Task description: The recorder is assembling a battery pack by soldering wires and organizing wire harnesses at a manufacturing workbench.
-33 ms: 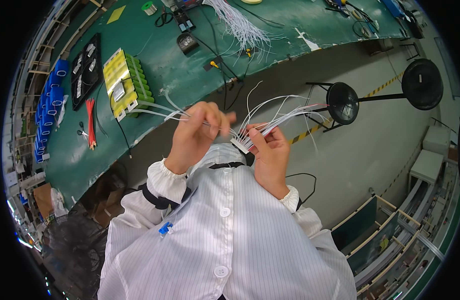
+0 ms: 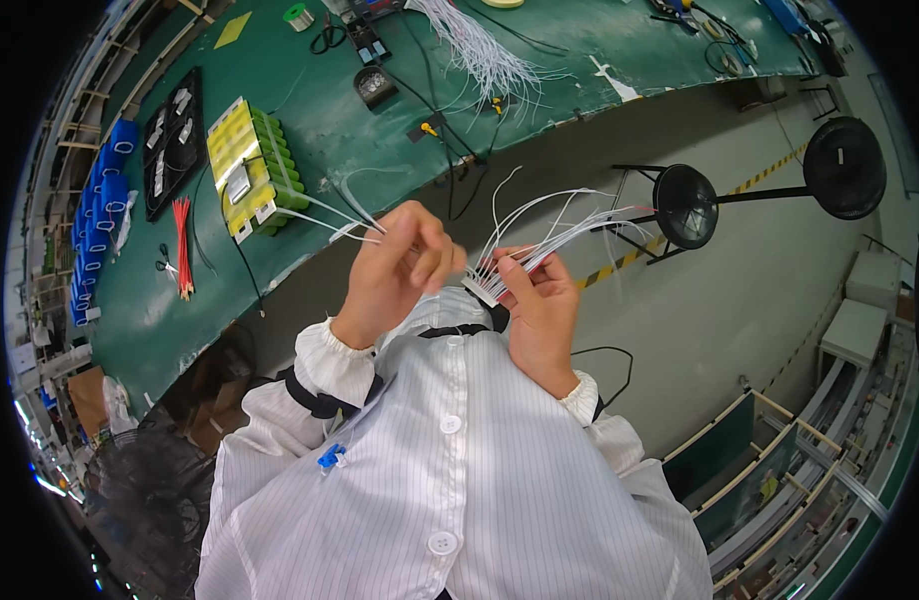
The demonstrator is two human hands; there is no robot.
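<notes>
My right hand (image 2: 541,318) pinches a wiring harness near its white connector (image 2: 480,292), in front of my chest. Its loose white wires (image 2: 569,236) fan out to the right, with a little red among them. Beside the connector, my left hand (image 2: 399,270) is closed round white wires, its fingertips slightly blurred. White leads (image 2: 331,211) stretch from that hand toward a battery pack (image 2: 241,180) on the bench. The pack has yellow sheeting on top and green cells along its side. The wire ends inside my left fingers are hidden.
The green bench (image 2: 379,150) carries red wires (image 2: 183,250), scissors (image 2: 166,265), a black tray (image 2: 173,145), a solder spool (image 2: 298,16) and a heap of white wires (image 2: 479,50). Blue bins (image 2: 104,205) line its left side. Black stools (image 2: 684,206) stand on the right.
My left fingers have shifted slightly, and the white leads between that hand and the battery pack have swung. My right hand holds the harness in the same place.
</notes>
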